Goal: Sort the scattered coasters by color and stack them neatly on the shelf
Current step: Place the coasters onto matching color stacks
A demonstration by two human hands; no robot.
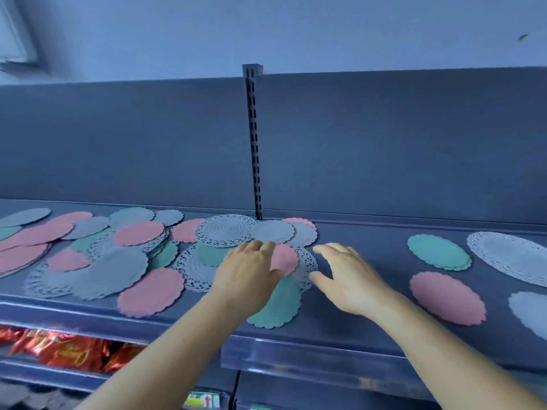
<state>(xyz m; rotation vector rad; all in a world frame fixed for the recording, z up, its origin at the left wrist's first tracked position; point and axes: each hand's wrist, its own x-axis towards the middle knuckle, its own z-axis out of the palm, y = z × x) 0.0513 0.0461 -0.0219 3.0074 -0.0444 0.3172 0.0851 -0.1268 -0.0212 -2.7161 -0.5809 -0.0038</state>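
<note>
Small round scalloped pink coaster (pixel 284 259) lies on the shelf (pixel 370 255), touching the left hand (pixel 247 272) at its 1 o'clock; right hand (pixel 344 276), at 3 o'clock, hovers spread. Left fingers flat, gripping nothing.

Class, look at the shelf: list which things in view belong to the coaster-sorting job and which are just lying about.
Belongs to the job:
pink coasters
teal coasters
grey coasters
white lace doilies
shelf
left hand
right hand

Just lying about:
red foil packets on the lower shelf
slotted upright
</note>
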